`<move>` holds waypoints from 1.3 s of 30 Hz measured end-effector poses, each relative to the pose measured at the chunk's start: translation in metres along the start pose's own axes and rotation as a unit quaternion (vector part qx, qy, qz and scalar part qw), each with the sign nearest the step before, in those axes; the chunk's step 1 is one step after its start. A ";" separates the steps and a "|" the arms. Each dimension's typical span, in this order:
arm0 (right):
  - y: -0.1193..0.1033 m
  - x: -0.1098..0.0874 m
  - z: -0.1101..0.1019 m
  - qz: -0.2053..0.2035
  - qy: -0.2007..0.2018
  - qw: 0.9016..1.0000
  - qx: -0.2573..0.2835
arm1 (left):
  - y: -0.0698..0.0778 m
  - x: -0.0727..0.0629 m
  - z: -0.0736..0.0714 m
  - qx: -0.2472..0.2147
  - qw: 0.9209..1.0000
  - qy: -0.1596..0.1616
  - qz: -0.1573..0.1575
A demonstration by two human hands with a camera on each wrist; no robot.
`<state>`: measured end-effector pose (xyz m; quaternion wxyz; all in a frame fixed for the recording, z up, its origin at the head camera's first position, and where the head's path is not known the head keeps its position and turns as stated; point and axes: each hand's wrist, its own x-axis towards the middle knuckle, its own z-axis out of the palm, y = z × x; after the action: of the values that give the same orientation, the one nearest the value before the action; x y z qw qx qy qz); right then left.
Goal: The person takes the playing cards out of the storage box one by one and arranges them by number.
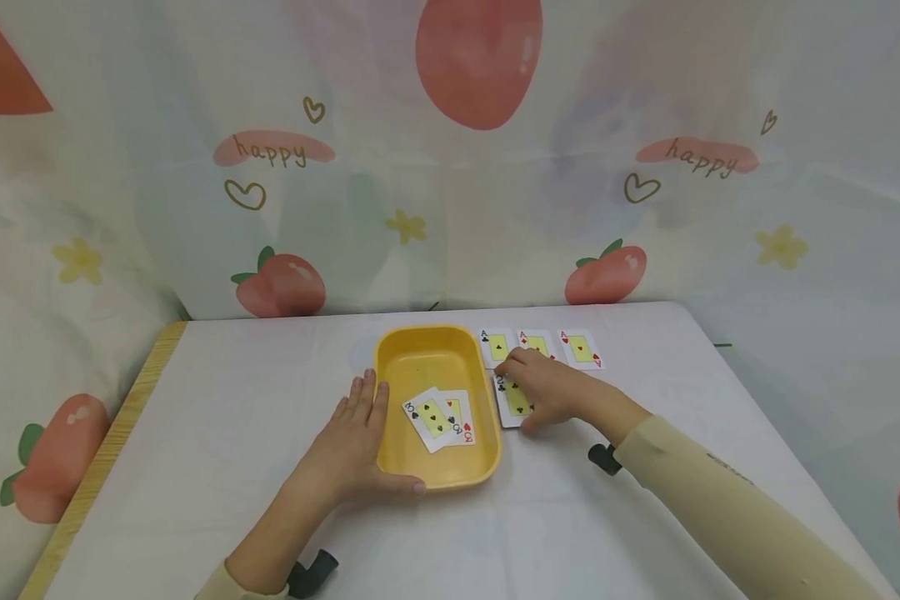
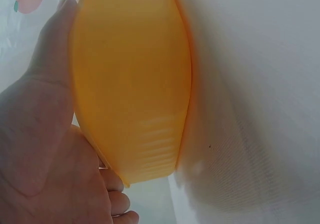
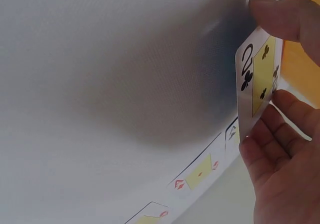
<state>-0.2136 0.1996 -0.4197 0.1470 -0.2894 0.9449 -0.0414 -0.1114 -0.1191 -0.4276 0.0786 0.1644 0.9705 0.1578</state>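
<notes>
My left hand lies with straight fingers along the left rim of a yellow plastic tray, its thumb at the near rim. In the left wrist view the tray's outer wall fills the middle. Inside the tray, a black-suited playing card overlaps a red hearts card. Just right of the tray, my right hand holds a two of clubs card by opposite edges, thumb on one and fingertips on the other. Behind that hand is a row of aces: clubs, diamonds and hearts.
A white cloth covers the table, with a wooden edge bared at the left. Behind stands a fruit-printed curtain. Dark wrist devices sit at both wrists.
</notes>
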 end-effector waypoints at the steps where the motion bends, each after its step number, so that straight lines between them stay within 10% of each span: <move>1: 0.001 0.000 0.001 0.000 -0.001 1.000 0.000 | 0.000 0.000 0.000 0.003 1.000 0.001 0.001; 39: 0.010 0.008 0.007 0.020 -0.019 1.000 -0.001 | -0.002 -0.002 0.004 0.014 1.000 0.015 0.006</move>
<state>-0.2229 0.2034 -0.4302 0.1650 -0.2716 0.9476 -0.0324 -0.1093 -0.1203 -0.4320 0.0609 0.1686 0.9728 0.1468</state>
